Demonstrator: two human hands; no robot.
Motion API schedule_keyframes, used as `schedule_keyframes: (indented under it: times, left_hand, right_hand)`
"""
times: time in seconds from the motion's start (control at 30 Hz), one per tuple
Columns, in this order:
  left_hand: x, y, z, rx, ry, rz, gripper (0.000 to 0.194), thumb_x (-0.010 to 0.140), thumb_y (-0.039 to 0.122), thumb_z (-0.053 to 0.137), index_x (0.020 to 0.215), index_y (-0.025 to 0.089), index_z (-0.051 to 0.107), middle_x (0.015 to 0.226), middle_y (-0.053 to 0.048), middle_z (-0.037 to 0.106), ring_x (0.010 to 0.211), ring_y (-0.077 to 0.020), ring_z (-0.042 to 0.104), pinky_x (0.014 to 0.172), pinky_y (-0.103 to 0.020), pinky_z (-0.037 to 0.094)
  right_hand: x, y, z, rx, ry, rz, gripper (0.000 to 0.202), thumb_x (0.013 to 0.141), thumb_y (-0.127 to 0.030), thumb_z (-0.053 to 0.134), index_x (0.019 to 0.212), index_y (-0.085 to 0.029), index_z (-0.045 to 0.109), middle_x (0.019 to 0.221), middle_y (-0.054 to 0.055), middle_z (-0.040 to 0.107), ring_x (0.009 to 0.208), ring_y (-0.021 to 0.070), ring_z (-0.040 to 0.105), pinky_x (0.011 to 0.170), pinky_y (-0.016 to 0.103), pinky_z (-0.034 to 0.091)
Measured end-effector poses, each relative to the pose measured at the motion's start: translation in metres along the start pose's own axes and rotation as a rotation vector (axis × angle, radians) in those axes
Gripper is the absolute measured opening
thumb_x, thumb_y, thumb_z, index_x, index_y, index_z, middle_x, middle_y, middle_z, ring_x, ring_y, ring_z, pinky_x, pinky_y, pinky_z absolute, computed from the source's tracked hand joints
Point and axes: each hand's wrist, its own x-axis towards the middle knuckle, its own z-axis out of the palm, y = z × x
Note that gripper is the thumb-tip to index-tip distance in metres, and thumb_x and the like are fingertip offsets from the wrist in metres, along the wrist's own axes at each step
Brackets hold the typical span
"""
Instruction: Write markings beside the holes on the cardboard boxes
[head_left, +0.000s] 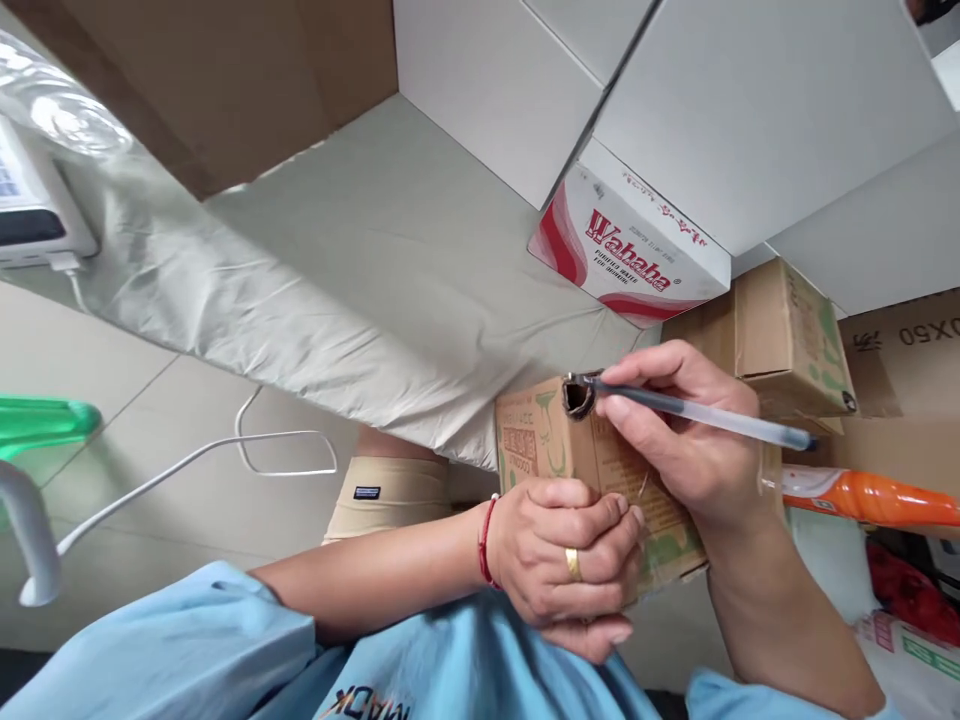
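Note:
A cardboard box (553, 440) with green and brown print stands tilted in front of my body, against the cloth-covered table edge. Near its upper corner is a ragged dark hole (578, 397). My right hand (690, 430) pinches a pen (720, 415) with a clear barrel and dark ends, its tip at the edge of the hole. Lower down, my left hand (574, 560), with a gold ring and a red bracelet, rests on the box with its fingers curled. Whether anything is inside those fingers is hidden.
The table (360, 230) carries a large brown carton (225, 80) and a white and red Wahaba box (630, 240). Another carton (795, 340) and an orange bottle (885, 498) are on the right. A white cable (187, 460) and a green object (45, 420) lie left.

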Motion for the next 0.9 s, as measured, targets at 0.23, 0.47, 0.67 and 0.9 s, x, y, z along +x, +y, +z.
schedule_keyframes:
  times: [0.23, 0.47, 0.67, 0.9]
  left_hand:
    - [-0.007, 0.0, 0.013, -0.041, 0.09, 0.046, 0.049, 0.098, 0.065, 0.056, 0.071, 0.029, 0.075, 0.105, -0.003, 0.086, 0.101, -0.0235, 0.073, 0.083, -0.036, 0.056]
    - [-0.026, 0.004, 0.023, -0.216, -0.014, 0.094, 0.061, 0.099, 0.08, 0.046, 0.074, 0.035, 0.077, 0.092, 0.002, 0.085, 0.092, -0.0217, 0.068, 0.083, -0.036, 0.056]
    - [-0.031, 0.005, 0.028, -0.255, 0.005, 0.115, 0.061, 0.099, 0.079, 0.044, 0.073, 0.034, 0.077, 0.092, 0.0, 0.084, 0.088, -0.0224, 0.069, 0.081, -0.037, 0.057]
    - [-0.009, -0.002, 0.019, -0.042, 0.189, 0.05, 0.052, 0.101, 0.064, 0.052, 0.069, 0.031, 0.075, 0.096, 0.001, 0.085, 0.093, -0.0206, 0.073, 0.082, -0.032, 0.059]
  right_hand:
    - [-0.004, 0.011, -0.001, 0.08, 0.024, 0.011, 0.013, 0.092, -0.019, 0.066, 0.08, -0.023, 0.069, 0.059, -0.005, 0.049, 0.053, 0.0114, 0.039, 0.052, 0.028, 0.031]
    - [0.0, 0.002, -0.002, -0.109, -0.042, -0.06, 0.014, 0.09, -0.018, 0.065, 0.079, -0.023, 0.07, 0.066, -0.003, 0.061, 0.057, 0.0134, 0.053, 0.058, 0.029, 0.042]
    - [0.001, -0.002, -0.003, -0.189, -0.052, -0.092, 0.015, 0.09, -0.016, 0.065, 0.078, -0.024, 0.069, 0.064, -0.004, 0.062, 0.056, 0.0129, 0.054, 0.056, 0.027, 0.042]
    - [-0.006, 0.006, 0.001, -0.092, 0.08, -0.001, 0.017, 0.094, -0.018, 0.065, 0.078, -0.023, 0.068, 0.06, -0.006, 0.053, 0.052, 0.0106, 0.041, 0.05, 0.027, 0.032]
